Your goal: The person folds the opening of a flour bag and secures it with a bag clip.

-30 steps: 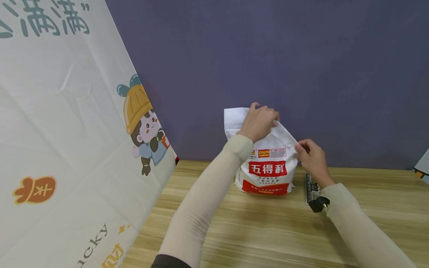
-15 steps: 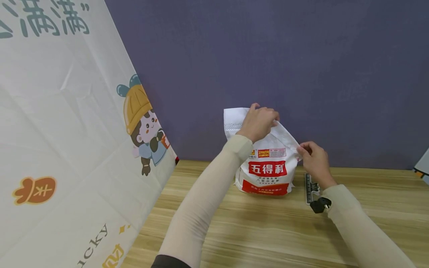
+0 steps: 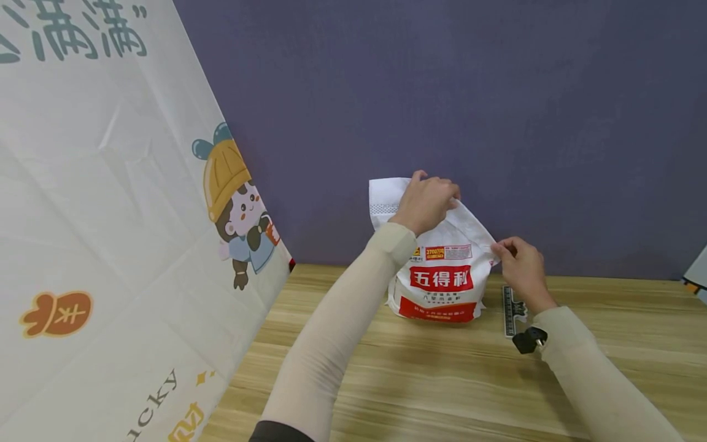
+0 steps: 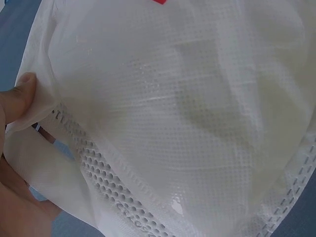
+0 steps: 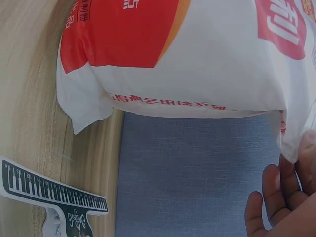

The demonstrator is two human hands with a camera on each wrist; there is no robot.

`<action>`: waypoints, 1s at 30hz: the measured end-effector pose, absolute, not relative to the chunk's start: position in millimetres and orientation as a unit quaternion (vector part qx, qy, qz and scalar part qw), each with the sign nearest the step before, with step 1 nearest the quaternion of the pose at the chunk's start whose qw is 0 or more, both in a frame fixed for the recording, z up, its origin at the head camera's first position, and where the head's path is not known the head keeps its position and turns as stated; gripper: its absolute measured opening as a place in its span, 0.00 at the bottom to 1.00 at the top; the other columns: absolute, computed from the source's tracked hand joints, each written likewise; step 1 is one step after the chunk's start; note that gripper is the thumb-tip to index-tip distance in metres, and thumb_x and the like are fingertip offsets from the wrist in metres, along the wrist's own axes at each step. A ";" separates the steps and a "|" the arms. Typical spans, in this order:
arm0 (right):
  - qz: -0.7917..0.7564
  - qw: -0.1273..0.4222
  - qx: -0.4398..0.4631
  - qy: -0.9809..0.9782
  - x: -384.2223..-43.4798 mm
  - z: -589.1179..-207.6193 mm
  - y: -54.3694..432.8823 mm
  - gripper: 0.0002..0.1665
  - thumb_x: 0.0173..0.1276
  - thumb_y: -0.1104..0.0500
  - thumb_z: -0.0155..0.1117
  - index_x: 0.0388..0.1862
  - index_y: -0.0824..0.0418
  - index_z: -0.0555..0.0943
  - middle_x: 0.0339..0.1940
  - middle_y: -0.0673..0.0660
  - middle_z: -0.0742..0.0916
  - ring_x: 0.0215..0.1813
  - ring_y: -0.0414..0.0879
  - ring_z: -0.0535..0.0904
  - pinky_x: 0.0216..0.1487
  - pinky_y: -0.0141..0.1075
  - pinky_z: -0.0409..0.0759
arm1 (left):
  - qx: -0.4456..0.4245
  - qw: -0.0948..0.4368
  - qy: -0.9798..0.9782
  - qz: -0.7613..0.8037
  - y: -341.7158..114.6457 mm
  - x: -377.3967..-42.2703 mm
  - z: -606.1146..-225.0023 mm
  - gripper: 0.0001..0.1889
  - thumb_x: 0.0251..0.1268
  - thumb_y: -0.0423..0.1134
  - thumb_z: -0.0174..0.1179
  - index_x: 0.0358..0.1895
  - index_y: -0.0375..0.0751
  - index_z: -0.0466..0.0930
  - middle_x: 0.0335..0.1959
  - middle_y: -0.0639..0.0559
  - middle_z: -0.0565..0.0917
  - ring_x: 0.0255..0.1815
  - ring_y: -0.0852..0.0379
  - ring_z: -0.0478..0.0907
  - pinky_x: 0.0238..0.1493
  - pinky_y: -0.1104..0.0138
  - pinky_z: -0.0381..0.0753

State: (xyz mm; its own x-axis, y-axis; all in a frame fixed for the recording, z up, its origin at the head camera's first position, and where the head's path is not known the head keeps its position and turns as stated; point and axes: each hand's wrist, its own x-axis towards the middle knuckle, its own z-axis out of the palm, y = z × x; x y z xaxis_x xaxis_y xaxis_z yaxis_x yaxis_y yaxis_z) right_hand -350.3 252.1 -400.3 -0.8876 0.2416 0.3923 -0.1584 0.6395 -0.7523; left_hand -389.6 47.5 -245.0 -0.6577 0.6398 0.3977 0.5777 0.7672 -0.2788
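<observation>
Your right hand (image 3: 521, 270) has shifted slightly down and outward, pinching the bag (image 3: 442, 279) by its corner; your left hand (image 3: 426, 204) grips its top. The bag stands below both grips. Apparent step: tautening; next requires steady pinches.

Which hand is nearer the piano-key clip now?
Right. In the head view, the right hand is just above the clip, pinching a corner of the bag; the left hand is higher and to the clip's left, gripping the bag's top.

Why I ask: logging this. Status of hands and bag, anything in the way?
Left grip holding bag top; right grip pinching its corner. Bag upright on table. Piano-patterned clip alongside, seemingly clear.
</observation>
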 end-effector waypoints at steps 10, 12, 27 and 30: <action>0.421 0.232 -0.021 -0.877 -347.8 -401.4 252.2 0.21 0.73 0.48 0.48 0.46 0.64 0.76 0.39 0.63 0.80 0.38 0.53 0.72 0.32 0.39 0.69 | -0.335 0.253 -0.905 0.069 45.6 -387.4 -244.1 0.11 0.68 0.49 0.53 0.49 0.60 0.81 0.46 0.65 0.82 0.48 0.65 0.77 0.64 0.56 0.56; 0.420 0.231 -0.018 -0.878 -347.3 -402.3 252.5 0.20 0.74 0.49 0.48 0.47 0.65 0.76 0.39 0.63 0.80 0.38 0.53 0.72 0.32 0.38 0.69 | -0.335 0.252 -0.905 0.069 45.2 -387.5 -244.2 0.11 0.68 0.50 0.53 0.49 0.60 0.81 0.46 0.65 0.82 0.48 0.65 0.77 0.63 0.56 0.57; 0.412 0.231 -0.016 -0.881 -346.9 -404.6 254.0 0.20 0.74 0.49 0.47 0.48 0.65 0.75 0.39 0.62 0.80 0.38 0.52 0.72 0.32 0.38 0.69 | -0.331 0.268 -0.902 0.078 40.9 -389.6 -243.3 0.12 0.69 0.52 0.51 0.49 0.60 0.81 0.44 0.66 0.82 0.47 0.65 0.77 0.59 0.57 0.60; 0.411 0.231 -0.013 -0.882 -346.3 -404.2 254.3 0.21 0.74 0.49 0.46 0.48 0.64 0.75 0.38 0.62 0.80 0.37 0.52 0.72 0.32 0.38 0.68 | -0.329 0.267 -0.903 0.075 40.4 -389.8 -243.4 0.13 0.69 0.52 0.50 0.49 0.59 0.81 0.44 0.65 0.82 0.47 0.64 0.78 0.59 0.57 0.60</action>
